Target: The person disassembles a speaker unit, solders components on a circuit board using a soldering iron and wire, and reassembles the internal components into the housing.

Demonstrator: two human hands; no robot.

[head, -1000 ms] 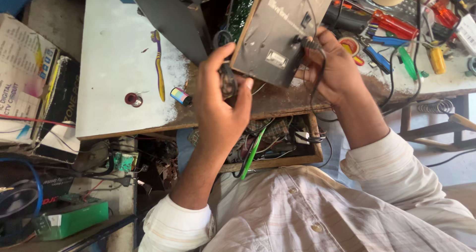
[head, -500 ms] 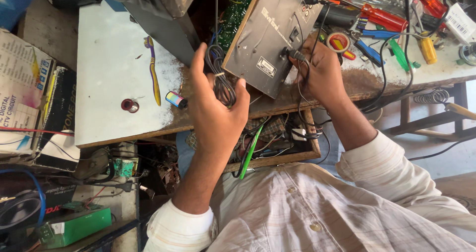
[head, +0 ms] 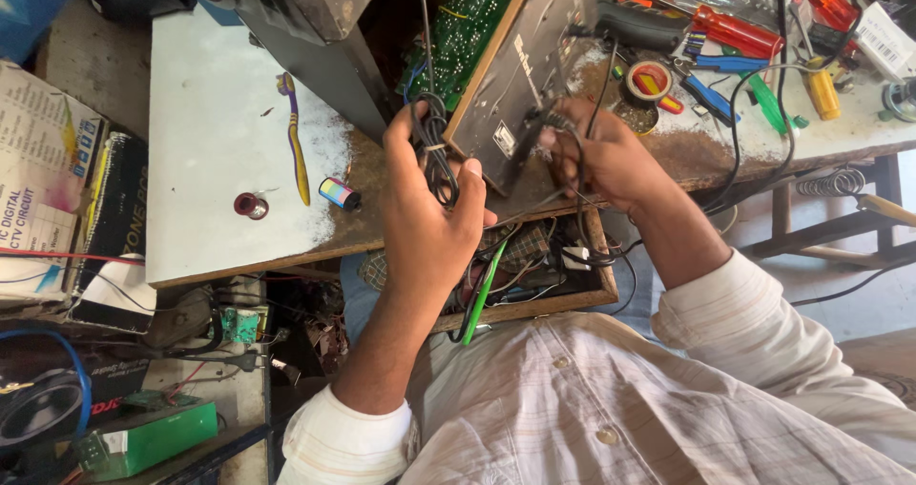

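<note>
Over the rusty bench (head: 229, 161), left hand (head: 434, 213) closed around coiled black cable (head: 434, 146), right hand (head: 611, 161) pinching thin wires (head: 582, 218).

The left hand (head: 434, 223) grips a bundled black cable (head: 434, 151) beside the tilted dark panel (head: 530, 65). The right hand (head: 601, 156) pinches black wires (head: 582, 208) at the panel's lower edge. A toothbrush (head: 294, 137) and small battery (head: 339, 194) lie on the white worktop (head: 205, 161).
</note>
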